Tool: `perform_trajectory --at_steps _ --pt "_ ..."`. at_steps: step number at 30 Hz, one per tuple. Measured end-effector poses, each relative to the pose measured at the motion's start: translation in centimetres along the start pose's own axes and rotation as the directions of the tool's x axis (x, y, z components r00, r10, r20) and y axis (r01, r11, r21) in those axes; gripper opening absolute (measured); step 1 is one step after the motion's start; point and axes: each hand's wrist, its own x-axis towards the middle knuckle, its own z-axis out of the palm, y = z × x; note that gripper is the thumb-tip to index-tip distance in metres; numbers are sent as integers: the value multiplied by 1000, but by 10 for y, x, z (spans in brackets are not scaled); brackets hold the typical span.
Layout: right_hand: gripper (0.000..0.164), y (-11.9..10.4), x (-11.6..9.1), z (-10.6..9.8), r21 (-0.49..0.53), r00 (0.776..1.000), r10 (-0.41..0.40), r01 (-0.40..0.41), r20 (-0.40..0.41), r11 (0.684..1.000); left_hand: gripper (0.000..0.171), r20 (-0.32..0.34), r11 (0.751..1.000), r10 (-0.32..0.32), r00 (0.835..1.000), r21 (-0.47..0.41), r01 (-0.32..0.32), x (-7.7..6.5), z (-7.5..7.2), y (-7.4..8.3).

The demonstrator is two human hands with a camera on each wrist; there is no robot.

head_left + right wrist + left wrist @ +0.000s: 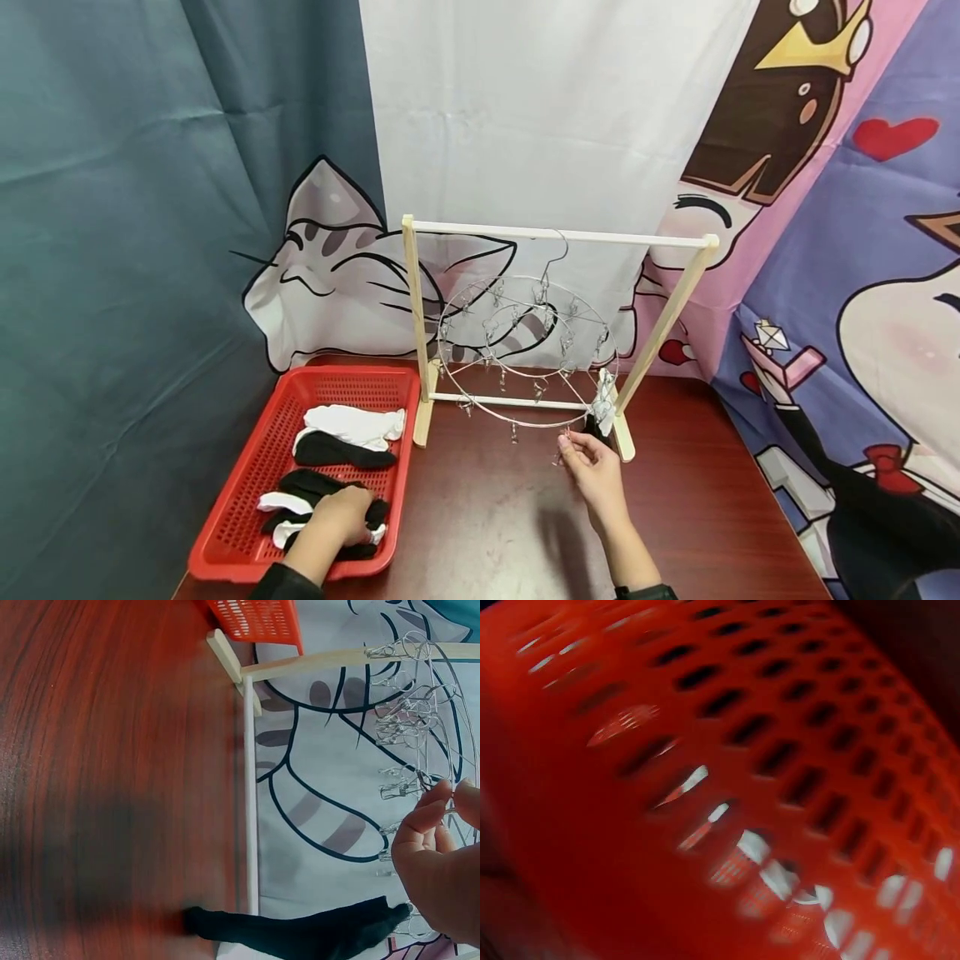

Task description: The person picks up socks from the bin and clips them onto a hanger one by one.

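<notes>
My left hand [341,517] reaches down into the red basket [408,483], onto the black and white socks at its near end. Its fingertips are hidden, and I cannot tell if they grip a sock. The left wrist view holds only the perforated basket wall [802,742], with white cloth behind its slots. My right hand [596,479] pinches the near right edge of the round wire clip hanger [525,423] between thumb and fingers. Beside that hand a black sock [300,930] hangs from the hanger.
The hanger's hook is over the white top bar [487,227] of a wooden rack. Several metal clips [540,387] dangle from its rings. Farther back in the basket lie a white sock [352,423] and a black sock [341,452]. Printed curtains enclose the brown table [480,517].
</notes>
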Motion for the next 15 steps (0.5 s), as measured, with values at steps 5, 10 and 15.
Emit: perform_trajectory --at_steps 5,10,15 --pt "17 2 -2 0 11 999 -39 39 -16 999 23 -61 999 15 998 48 -12 1 4 -2" --pt "12 2 -4 -1 4 994 -104 105 -34 995 18 -80 999 14 997 30 -12 1 8 -4" --pt "15 0 -5 0 -11 982 -171 171 -85 985 17 -101 999 31 994 14 -29 3 10 -4"
